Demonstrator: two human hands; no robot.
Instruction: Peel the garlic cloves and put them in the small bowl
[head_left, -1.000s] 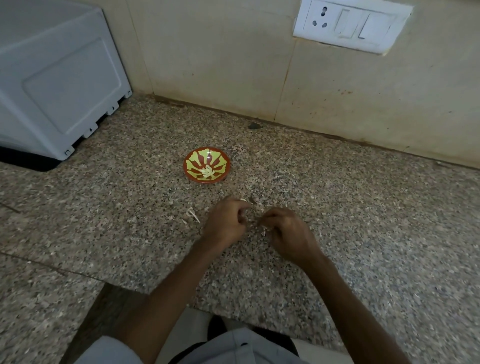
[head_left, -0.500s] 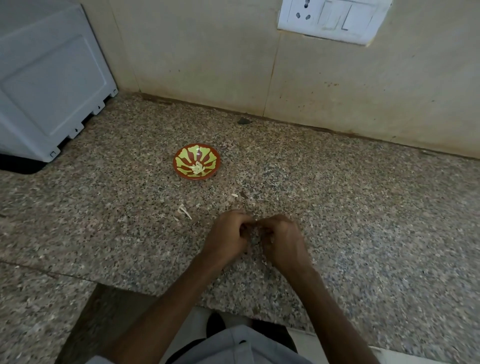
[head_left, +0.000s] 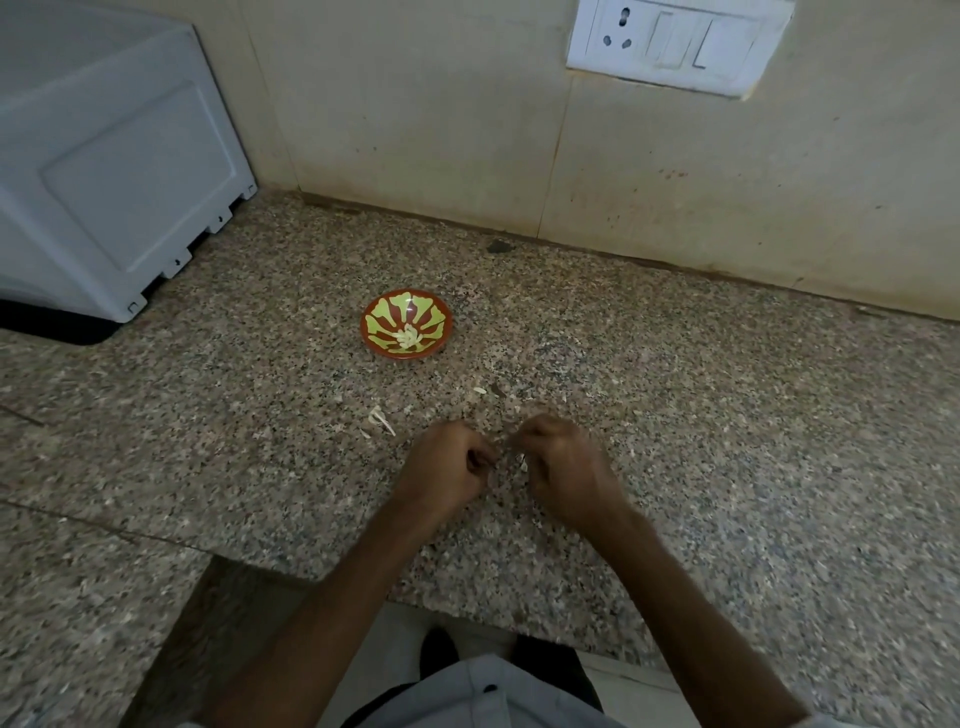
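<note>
The small red bowl with a yellow-green pattern (head_left: 375, 318) stands on the speckled granite counter, with several peeled garlic cloves (head_left: 408, 338) in its bottom. Below and to the right of the bowl, my left hand (head_left: 444, 470) and my right hand (head_left: 569, 467) hover close together over the counter, both with curled fingers. They pinch a small garlic clove (head_left: 522, 461) between them. Only a pale sliver of it shows at my right fingertips, and the rest is hidden.
Bits of garlic skin (head_left: 379, 420) lie on the granite counter (head_left: 727, 441) left of my hands, and a smaller flake (head_left: 478, 389) lies above them. A grey appliance (head_left: 104, 171) fills the far left. A tiled wall with a switch plate (head_left: 675, 44) runs behind. The counter's front edge is just below my wrists.
My hands have stayed close together at the same spot, working the clove, and now sit slightly apart. The view has shifted a little; the bowl has not moved.
</note>
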